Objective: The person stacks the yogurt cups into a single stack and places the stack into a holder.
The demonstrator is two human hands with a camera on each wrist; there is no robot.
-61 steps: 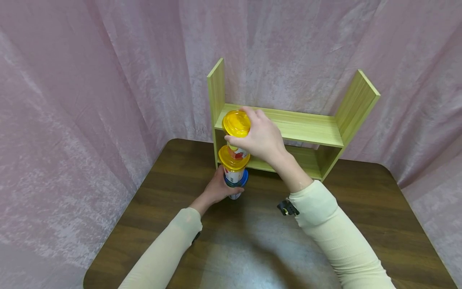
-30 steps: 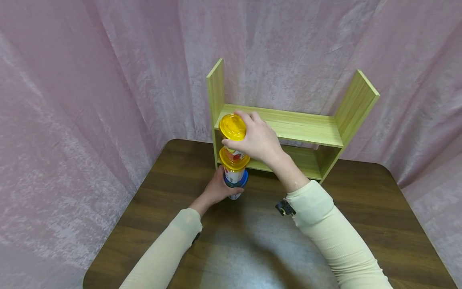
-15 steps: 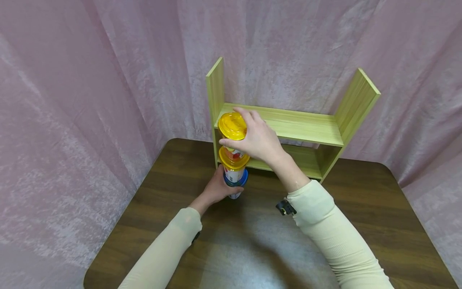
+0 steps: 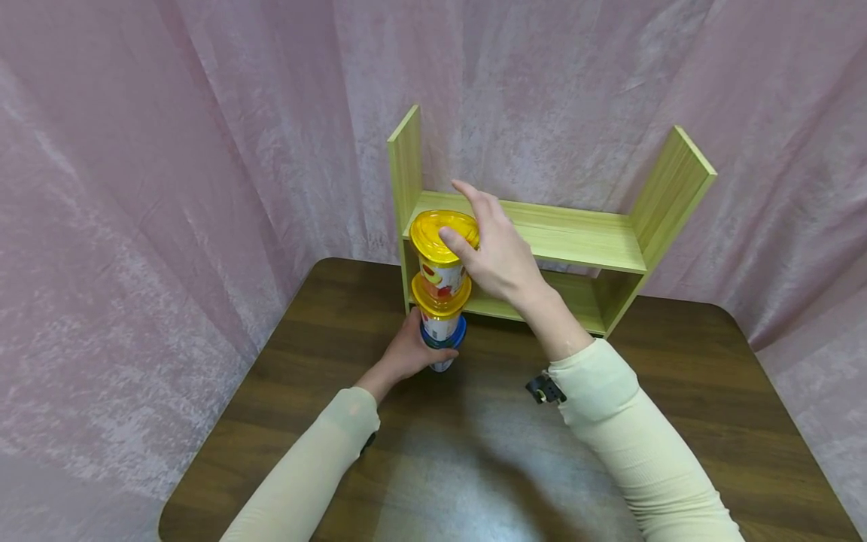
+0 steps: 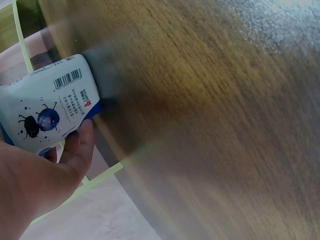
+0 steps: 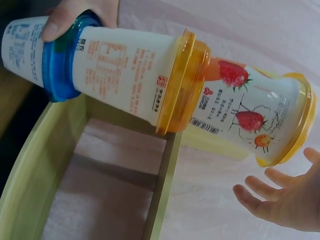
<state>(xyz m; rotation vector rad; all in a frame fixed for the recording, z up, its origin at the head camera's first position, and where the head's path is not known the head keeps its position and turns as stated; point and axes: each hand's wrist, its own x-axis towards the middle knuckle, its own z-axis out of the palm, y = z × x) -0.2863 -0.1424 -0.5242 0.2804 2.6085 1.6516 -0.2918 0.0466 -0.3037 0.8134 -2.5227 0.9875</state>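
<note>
Three lidded paper cups stand stacked in a column before the shelf's left end. The bottom cup (image 5: pixel 50 102) is white with blue berry drawings and has a blue lid (image 4: pixel 443 333); my left hand (image 4: pixel 409 351) grips it around the lid from the left. Above it is a middle cup (image 6: pixel 125 75) with an amber-yellow lid. On top sits a cup with strawberry and peach pictures (image 4: pixel 442 277) under another yellow lid (image 4: pixel 442 233). My right hand (image 4: pixel 503 252) is spread beside this top lid, holding nothing; the right wrist view shows a gap between fingers and cup.
A pale wooden two-tier shelf (image 4: pixel 576 241) with tall side panels stands directly behind the stack, on a dark brown wooden table (image 4: pixel 325 331). Pink velvet curtains (image 4: pixel 271 113) hang behind and on both sides.
My right hand gripped the top cup and lowered it onto the middle one; now its fingers have spread and moved off to the right. My left hand has stayed on the bottom cup.
</note>
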